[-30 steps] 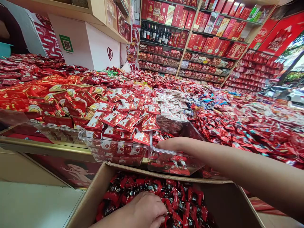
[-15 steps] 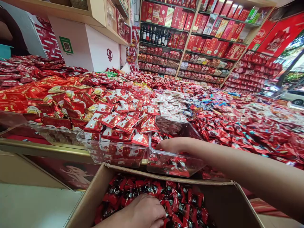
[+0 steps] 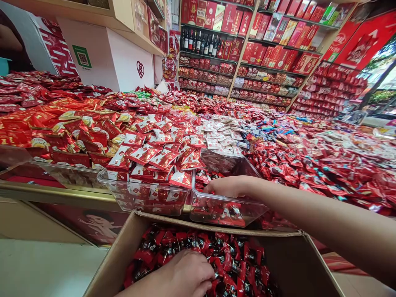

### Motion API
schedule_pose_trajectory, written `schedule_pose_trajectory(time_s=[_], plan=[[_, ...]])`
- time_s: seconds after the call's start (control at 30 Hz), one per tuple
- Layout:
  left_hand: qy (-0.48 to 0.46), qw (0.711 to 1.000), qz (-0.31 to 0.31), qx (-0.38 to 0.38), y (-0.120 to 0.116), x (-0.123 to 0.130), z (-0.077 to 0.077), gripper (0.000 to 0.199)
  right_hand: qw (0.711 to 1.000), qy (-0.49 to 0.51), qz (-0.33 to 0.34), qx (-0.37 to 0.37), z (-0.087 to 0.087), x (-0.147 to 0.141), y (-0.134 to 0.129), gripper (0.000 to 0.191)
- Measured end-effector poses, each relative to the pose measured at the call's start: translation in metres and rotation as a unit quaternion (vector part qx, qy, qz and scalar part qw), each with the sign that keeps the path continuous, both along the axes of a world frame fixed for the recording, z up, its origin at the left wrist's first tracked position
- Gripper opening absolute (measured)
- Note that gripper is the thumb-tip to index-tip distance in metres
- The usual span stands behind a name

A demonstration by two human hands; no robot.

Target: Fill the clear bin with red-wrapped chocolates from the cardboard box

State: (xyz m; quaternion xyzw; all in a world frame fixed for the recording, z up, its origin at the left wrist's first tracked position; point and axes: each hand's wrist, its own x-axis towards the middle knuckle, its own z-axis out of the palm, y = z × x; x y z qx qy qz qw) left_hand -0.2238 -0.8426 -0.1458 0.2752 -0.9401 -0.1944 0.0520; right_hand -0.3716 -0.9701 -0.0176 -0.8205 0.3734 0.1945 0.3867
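Observation:
My left hand (image 3: 189,270) rests on red-and-black wrapped candies (image 3: 230,264) inside an open cardboard box (image 3: 297,264). Its fingers are curled in, and their tips and whatever they hold are hidden. My right hand (image 3: 227,186) reaches down into a clear plastic bin (image 3: 213,204), where similar small red wrapped candies (image 3: 230,212) lie low. The bin and the candies hide most of the right fingers. The box stands right in front of the bin, below its rim.
Left of that bin, another clear bin (image 3: 145,194) is heaped with white-and-red packets (image 3: 165,159). Orange-red packets (image 3: 40,121) and more wrapped sweets (image 3: 309,165) spread across the counter. Shelves (image 3: 238,70) with red boxes and bottles stand behind. At upper left, part of another person (image 3: 12,41) shows.
The view has shifted slightly. Both hands stay nearly in place, the left among the candies in the box and the right inside the bin.

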Motion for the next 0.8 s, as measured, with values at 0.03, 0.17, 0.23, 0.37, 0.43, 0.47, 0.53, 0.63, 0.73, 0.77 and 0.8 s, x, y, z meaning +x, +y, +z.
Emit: schedule_pose_trajectory(time_s=[0.03, 0.17, 0.23, 0.37, 0.43, 0.47, 0.53, 0.63, 0.73, 0.77, 0.8], plan=[[0.0, 1.0, 0.0, 0.0, 0.0, 0.0, 0.0, 0.013, 0.999, -0.01, -0.018, 0.037, -0.001, 0.0, 0.0, 0.034], [-0.002, 1.0, -0.004, -0.005, 0.001, 0.0, -0.001, 0.014, 0.995, -0.02, -0.052, 0.083, -0.002, -0.001, -0.001, 0.032], [-0.006, 1.0, -0.004, -0.009, 0.001, 0.001, -0.002, 0.013, 0.998, -0.02, -0.049, 0.045, 0.0, -0.002, -0.001, 0.03], [-0.005, 1.0, 0.001, -0.004, 0.002, 0.0, -0.001, 0.013, 0.999, -0.018, -0.039, 0.001, 0.0, -0.003, -0.001, 0.028], [-0.004, 1.0, 0.001, 0.002, 0.001, 0.0, 0.0, 0.013, 0.999, -0.013, -0.045, 0.005, -0.001, -0.004, -0.003, 0.027], [-0.007, 1.0, 0.002, 0.005, 0.001, 0.0, 0.0, 0.013, 0.999, -0.012, -0.047, 0.011, -0.001, -0.005, -0.005, 0.026], [-0.022, 1.0, 0.009, 0.015, 0.001, 0.001, -0.001, 0.013, 0.999, -0.022, -0.044, 0.006, 0.004, -0.007, -0.006, 0.026], [-0.067, 0.996, 0.045, 0.038, 0.002, 0.005, -0.004, 0.014, 0.988, -0.073, -0.057, -0.121, 0.029, -0.012, 0.005, 0.025], [-0.135, 0.984, 0.084, 0.086, 0.006, 0.009, -0.006, 0.023, 0.948, -0.161, -0.12, -0.245, 0.058, -0.02, 0.042, 0.021], [-0.164, 0.976, 0.093, 0.104, 0.007, 0.01, -0.006, 0.026, 0.946, -0.19, -0.128, -0.231, 0.063, -0.023, 0.059, 0.019], [-0.19, 0.969, 0.098, 0.121, 0.008, 0.01, -0.007, 0.029, 0.952, -0.21, -0.123, -0.186, 0.062, -0.026, 0.076, 0.018]])
